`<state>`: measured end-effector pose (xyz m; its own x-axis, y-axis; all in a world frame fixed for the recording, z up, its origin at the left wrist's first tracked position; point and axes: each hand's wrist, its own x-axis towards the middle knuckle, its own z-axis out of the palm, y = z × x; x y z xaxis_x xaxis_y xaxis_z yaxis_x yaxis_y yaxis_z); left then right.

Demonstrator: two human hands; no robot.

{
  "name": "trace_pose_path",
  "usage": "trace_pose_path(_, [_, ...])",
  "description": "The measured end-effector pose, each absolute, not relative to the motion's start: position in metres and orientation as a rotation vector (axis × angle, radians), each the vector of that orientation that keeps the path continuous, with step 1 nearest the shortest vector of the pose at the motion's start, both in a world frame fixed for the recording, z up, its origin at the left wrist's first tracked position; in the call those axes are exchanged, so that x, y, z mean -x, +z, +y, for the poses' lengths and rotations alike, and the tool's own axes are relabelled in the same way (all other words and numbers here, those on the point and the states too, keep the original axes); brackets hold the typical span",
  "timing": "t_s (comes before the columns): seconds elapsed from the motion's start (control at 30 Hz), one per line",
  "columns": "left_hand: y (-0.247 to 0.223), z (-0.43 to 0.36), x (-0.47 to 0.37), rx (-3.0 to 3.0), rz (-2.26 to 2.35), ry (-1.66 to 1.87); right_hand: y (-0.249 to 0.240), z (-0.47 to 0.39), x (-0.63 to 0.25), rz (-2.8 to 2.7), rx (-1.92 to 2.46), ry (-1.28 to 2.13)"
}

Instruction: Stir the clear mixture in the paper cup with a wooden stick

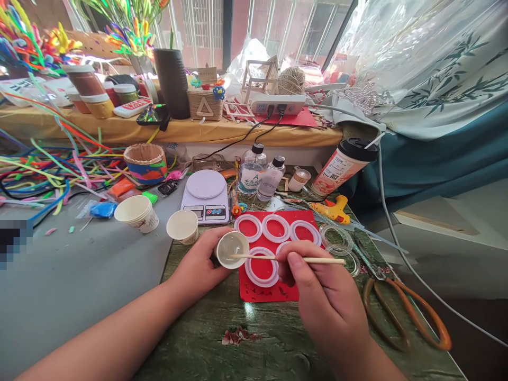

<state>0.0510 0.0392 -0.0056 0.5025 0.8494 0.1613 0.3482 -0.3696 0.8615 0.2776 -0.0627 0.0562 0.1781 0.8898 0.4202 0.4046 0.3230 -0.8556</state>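
Observation:
My left hand (pixel 206 254) is closed around a small paper cup (pixel 220 251), tilted so that clear liquid shows inside. Between the fingers of my right hand (pixel 317 286) is a thin wooden stick (pixel 323 261), its far tip reaching into the cup. Under my hands a red sheet (pixel 250 293) carries several white ring molds (pixel 273 227), one of them partly hidden by my right hand. Another paper cup (pixel 182 227) stands just left of the held one, near a white kitchen scale (pixel 204 190). Two bottles (pixel 252 172) of clear liquid with black caps stand behind the sheet.
At the right lie large orange-handled scissors (pixel 400 312), clear rings (pixel 336 238) and a yellow glue gun (pixel 335 209). A tall drink cup (pixel 341 166) leans behind them. Stacked paper cups (pixel 137 214) and pipe cleaners (pixel 43 174) occupy the left. A power strip (pixel 278 104) sits on the back ledge.

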Motion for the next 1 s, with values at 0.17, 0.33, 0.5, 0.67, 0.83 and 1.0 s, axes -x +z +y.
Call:
trace_pose_path(0.17, [-0.0060,0.0398,-0.0508,-1.926,0.991,0.770,0.0562,-0.0638,-0.2787,-1.445,1.244,0.578])
trace_pose_path(0.33, [-0.0061,0.0398,-0.0505,-1.926,0.987,0.781,0.0565,-0.0636,-0.2778,-1.393,1.249,0.589])
trace_pose_path(0.5, [-0.0044,0.0392,-0.0516,-1.919,0.993,0.781,0.0578,-0.0628,-0.2759,-1.396,1.274,0.568])
trace_pose_path(0.67, [-0.0038,0.0394,-0.0522,-1.929,0.992,0.778,0.0585,-0.0620,-0.2764,-1.405,1.268,0.535])
trace_pose_path(0.83, [-0.0047,0.0394,-0.0517,-1.925,0.987,0.780,0.0579,-0.0607,-0.2768,-1.399,1.254,0.539])
trace_pose_path(1.0, [-0.0051,0.0387,-0.0513,-1.918,0.982,0.774,0.0560,-0.0607,-0.2765,-1.389,1.250,0.552])
